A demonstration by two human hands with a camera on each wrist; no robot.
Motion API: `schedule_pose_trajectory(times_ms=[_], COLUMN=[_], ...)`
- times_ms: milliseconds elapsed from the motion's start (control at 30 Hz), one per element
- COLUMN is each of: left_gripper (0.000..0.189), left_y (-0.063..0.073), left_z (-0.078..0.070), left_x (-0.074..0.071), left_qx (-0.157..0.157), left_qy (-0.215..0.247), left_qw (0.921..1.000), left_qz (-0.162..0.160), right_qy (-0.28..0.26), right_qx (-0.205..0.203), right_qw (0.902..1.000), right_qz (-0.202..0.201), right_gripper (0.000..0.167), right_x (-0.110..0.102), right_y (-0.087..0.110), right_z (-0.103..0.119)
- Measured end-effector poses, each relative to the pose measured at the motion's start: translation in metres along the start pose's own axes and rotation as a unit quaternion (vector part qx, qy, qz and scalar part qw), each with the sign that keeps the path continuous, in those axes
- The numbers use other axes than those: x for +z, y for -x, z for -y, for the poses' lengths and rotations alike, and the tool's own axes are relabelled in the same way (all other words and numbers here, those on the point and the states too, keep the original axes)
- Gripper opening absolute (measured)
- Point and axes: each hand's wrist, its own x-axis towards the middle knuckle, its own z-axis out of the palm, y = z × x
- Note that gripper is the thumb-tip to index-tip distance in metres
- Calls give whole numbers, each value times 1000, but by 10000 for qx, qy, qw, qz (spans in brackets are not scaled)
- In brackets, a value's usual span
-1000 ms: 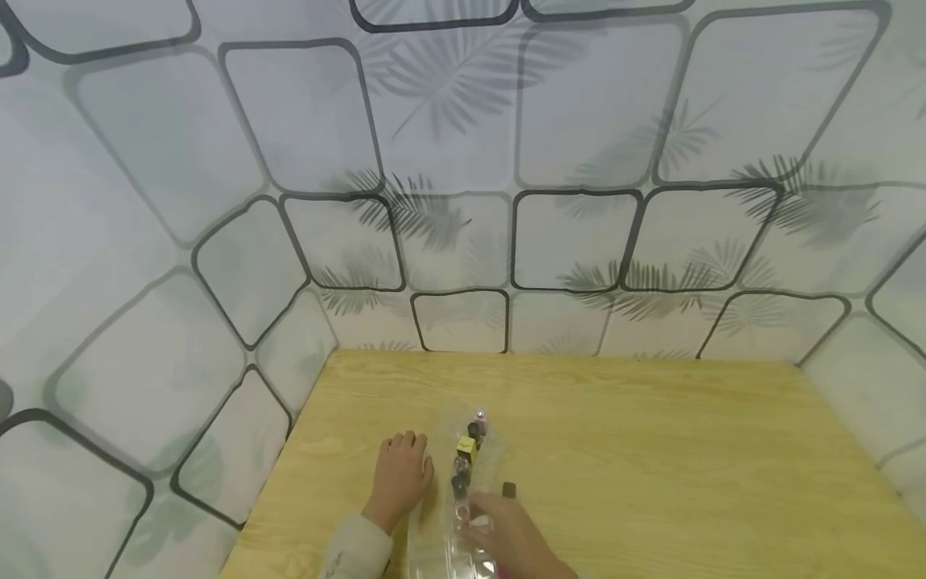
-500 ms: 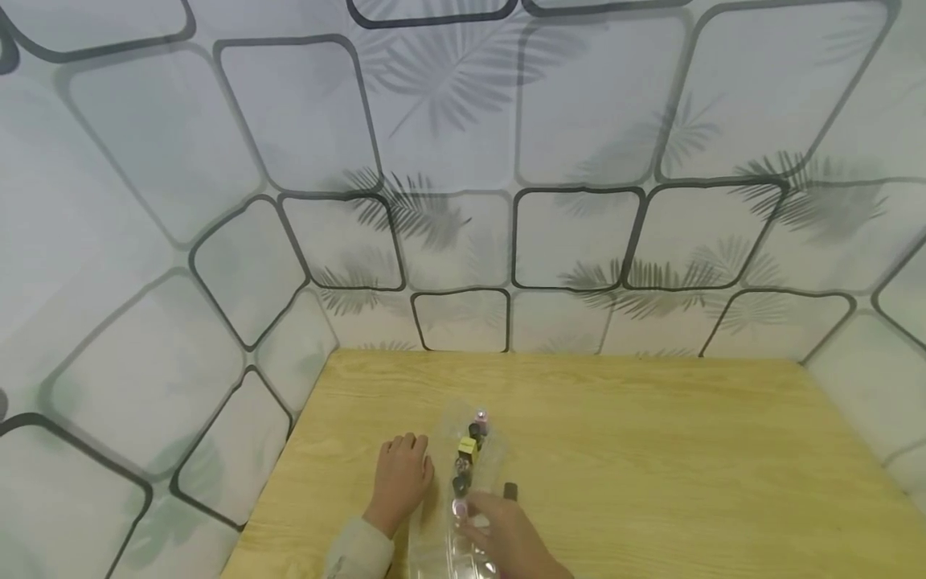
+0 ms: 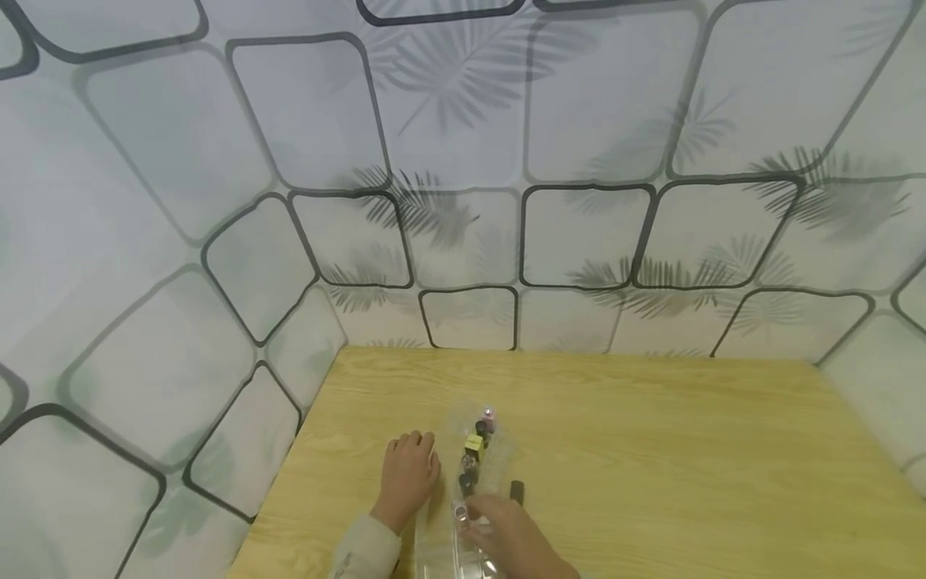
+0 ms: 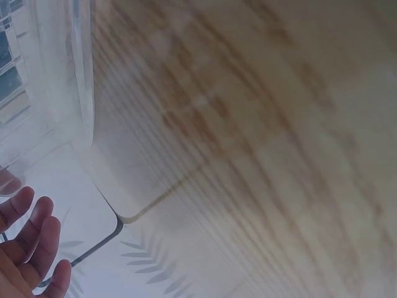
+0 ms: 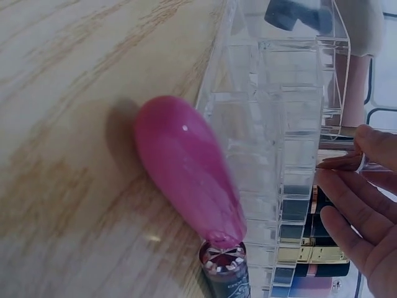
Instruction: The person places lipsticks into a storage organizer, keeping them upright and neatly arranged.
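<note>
Yellow wood grain ran across a tabletop [image 3: 687,450] backed and flanked on both sides by a white wall covering [image 3: 586,233] printed with dark rounded squares and grey fern-like leaves, the pattern bending at the corners. Near the table's front edge, a clear plastic organizer [image 5: 245,167] stood with cosmetic tubes [image 3: 473,444] lined along its far part, black, yellow and pink among them. A person's right hand [image 3: 510,531] pinched a small tube [image 3: 460,515] between thumb and fingers at the nearer end of that row. The left hand [image 3: 408,474], in a pale sleeve [image 3: 369,547], lay beside the organizer, fingers loosely bent and holding nothing. A black cylinder [image 3: 517,492] stood out just past the right hand; a magenta, jewel-collared tube [image 5: 186,174] was beside the organizer.
</note>
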Motion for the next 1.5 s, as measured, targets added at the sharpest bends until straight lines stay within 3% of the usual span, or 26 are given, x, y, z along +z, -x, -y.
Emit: schedule_pose_trajectory(times_ms=[233, 467, 667, 833, 1200, 1500], left_gripper=[14, 14, 13, 15, 14, 13], left_y=[-1, -5, -8, -8, -4, -2], left_z=[-1, -4, -4, -3, -1, -3], left_x=[0, -2, -3, -4, -4, -4], left_qx=[-70, -97, -108, -171, -169, -234], left_qy=[13, -26, -73, -32, -108, -125], left_qw=[9998, 9999, 9998, 9995, 9994, 9988], left_qz=[174, 128, 178, 251, 298, 400], right_qy=[54, 185, 203, 228, 799, 1754], right_qx=[-207, -429, 29, -102, -372, -789], right_qw=[9995, 9966, 9989, 9987, 9956, 9802], right_qz=[-211, -677, -410, -449, -333, -468], right_gripper=[17, 13, 18, 14, 14, 21], right_x=[3, 3, -1, -1, 1, 4], right_y=[0, -4, -7, -9, -10, -9], right_z=[-6, -9, -10, -9, -9, -11])
